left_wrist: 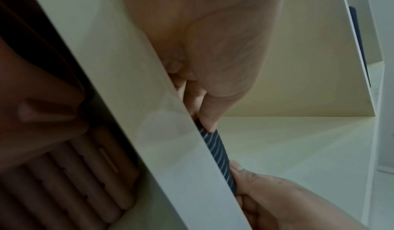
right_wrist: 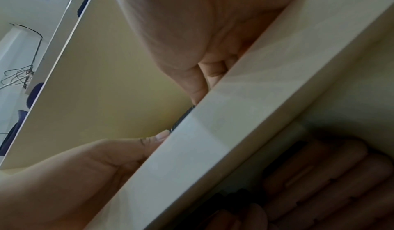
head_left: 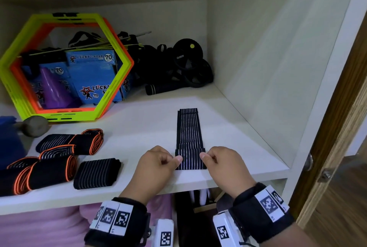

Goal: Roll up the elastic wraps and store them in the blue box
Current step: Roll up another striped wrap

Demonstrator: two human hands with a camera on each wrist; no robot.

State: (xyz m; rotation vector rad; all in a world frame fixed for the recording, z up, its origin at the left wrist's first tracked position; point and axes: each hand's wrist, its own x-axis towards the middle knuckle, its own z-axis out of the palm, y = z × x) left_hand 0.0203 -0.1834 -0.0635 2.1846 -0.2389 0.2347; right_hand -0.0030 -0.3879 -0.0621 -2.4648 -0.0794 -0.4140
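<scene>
A black elastic wrap with white stripes lies stretched out on the white shelf, its near end folded into a short roll. My left hand pinches the roll's left edge and my right hand pinches its right edge. In the left wrist view the striped roll shows just above the shelf's front edge, between the two thumbs. The right wrist view shows only a sliver of the roll behind the shelf edge. Blue boxes stand at the back left, behind hexagonal frames.
Several rolled wraps, some orange-edged, one plain black, lie at the front left. Green and orange hexagon frames, a purple cone, a grey dumbbell and black wheels stand behind. The cupboard wall is on the right.
</scene>
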